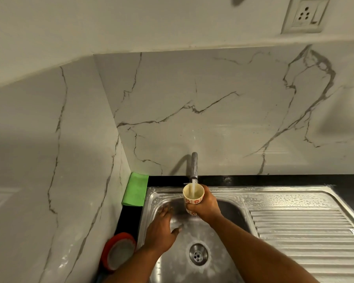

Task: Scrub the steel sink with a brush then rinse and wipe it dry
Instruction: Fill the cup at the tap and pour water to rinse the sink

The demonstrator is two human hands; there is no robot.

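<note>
One cup (193, 196) upright, mouth under tap (194, 167), right hand (204, 205) gripping.

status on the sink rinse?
Right hand holds cup under running tap. Left hand flat in soapy sink. Nothing in the way.

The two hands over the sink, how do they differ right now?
The right hand grips a patterned cup under the running tap; the left hand holds nothing. The right hand's fingers curl round the cup, the left hand's lie straight against the sink basin's wall. The right hand is raised, the left lower. Both are bare.
</note>
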